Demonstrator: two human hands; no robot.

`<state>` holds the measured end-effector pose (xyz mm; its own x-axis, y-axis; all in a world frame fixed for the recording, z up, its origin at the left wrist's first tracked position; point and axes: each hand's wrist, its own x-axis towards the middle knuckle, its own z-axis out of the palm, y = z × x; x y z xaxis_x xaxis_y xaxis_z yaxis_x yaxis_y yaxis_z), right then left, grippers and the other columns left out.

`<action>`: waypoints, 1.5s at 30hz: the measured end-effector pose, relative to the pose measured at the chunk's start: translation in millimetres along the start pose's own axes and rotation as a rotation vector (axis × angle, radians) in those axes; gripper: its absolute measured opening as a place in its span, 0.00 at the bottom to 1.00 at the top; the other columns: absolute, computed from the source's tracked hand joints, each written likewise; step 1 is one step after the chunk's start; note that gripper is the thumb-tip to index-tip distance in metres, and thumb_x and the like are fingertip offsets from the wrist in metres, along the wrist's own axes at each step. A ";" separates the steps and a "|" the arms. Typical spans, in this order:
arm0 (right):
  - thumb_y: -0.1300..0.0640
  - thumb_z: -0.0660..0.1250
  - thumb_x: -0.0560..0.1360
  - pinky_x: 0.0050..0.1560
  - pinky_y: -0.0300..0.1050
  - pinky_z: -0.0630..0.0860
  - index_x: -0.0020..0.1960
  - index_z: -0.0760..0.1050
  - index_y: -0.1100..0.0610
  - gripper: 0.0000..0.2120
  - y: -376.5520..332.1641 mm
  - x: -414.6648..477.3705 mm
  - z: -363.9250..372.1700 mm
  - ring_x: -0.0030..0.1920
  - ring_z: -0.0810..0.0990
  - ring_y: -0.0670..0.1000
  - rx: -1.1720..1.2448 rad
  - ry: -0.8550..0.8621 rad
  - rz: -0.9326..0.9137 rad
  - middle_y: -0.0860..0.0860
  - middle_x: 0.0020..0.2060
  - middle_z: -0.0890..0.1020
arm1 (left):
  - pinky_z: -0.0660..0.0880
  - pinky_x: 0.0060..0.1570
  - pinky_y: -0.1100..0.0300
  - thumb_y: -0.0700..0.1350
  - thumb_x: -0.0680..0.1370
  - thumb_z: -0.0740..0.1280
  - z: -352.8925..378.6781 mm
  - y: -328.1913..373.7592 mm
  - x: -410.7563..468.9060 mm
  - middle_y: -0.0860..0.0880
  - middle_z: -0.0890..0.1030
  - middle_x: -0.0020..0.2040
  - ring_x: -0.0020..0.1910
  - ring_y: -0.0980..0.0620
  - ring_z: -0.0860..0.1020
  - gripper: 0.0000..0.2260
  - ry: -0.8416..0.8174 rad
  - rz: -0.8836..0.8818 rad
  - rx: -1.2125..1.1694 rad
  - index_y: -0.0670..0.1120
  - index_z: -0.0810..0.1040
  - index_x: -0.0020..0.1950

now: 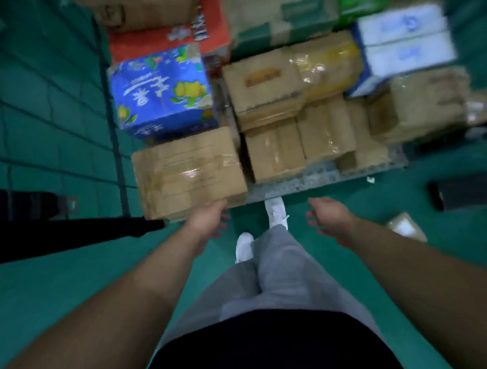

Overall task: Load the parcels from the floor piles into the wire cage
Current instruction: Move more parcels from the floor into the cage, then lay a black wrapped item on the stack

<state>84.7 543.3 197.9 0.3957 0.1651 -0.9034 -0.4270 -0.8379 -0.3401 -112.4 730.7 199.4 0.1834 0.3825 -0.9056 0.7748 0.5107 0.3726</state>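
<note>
The wire cage (115, 141) stands ahead with its mesh side at the left and its metal floor edge (306, 181) at the front. Several parcels fill it: a large taped brown box (187, 174) at the front left, a blue printed box (162, 90) behind it, and brown cartons (299, 142) to the right. My left hand (208, 216) hangs just below the large brown box's near edge, fingers relaxed and holding nothing. My right hand (328, 215) hovers empty over the green floor, apart from the cage. The frame is blurred.
A small brown parcel with a white label (406, 227) lies on the floor at the right. A black flat object (463, 192) lies beyond it. A dark bar (69, 233) crosses the left side. My white shoes (276, 210) stand at the cage's front edge.
</note>
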 end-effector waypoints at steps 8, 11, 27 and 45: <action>0.49 0.59 0.84 0.44 0.44 0.69 0.66 0.73 0.58 0.17 155.5 -121.3 -74.8 0.44 0.79 0.50 0.515 0.182 0.155 0.53 0.48 0.82 | 0.66 0.44 0.54 0.52 0.81 0.64 146.0 -12.7 -73.4 0.44 0.74 0.41 0.40 0.48 0.72 0.12 -0.417 0.252 0.803 0.46 0.73 0.43; 0.56 0.57 0.85 0.44 0.44 0.70 0.70 0.70 0.64 0.17 210.3 -157.5 -107.4 0.44 0.75 0.51 0.617 0.235 0.143 0.66 0.61 0.79 | 0.70 0.44 0.56 0.53 0.83 0.63 209.6 1.8 -92.6 0.45 0.78 0.44 0.42 0.48 0.75 0.14 -0.468 0.357 1.005 0.42 0.77 0.48; 0.53 0.59 0.83 0.46 0.46 0.71 0.63 0.75 0.63 0.16 509.9 -247.0 -293.9 0.47 0.76 0.53 1.045 0.550 0.159 0.59 0.56 0.82 | 0.73 0.47 0.57 0.52 0.83 0.63 573.8 -98.9 -273.3 0.48 0.83 0.54 0.49 0.50 0.82 0.12 -0.611 0.546 1.311 0.45 0.79 0.57; 0.59 0.55 0.84 0.40 0.43 0.67 0.61 0.73 0.65 0.13 451.9 -128.5 -508.5 0.43 0.75 0.55 0.917 0.383 0.101 0.63 0.47 0.78 | 0.68 0.40 0.57 0.50 0.82 0.63 722.7 60.5 -210.7 0.47 0.80 0.44 0.40 0.48 0.75 0.10 -0.431 0.449 1.313 0.44 0.78 0.51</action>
<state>254.4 -121.1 293.1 0.4891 -0.1992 -0.8492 -0.8719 -0.0868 -0.4819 333.1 124.5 266.3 0.5351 -0.0598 -0.8427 0.5456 -0.7371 0.3987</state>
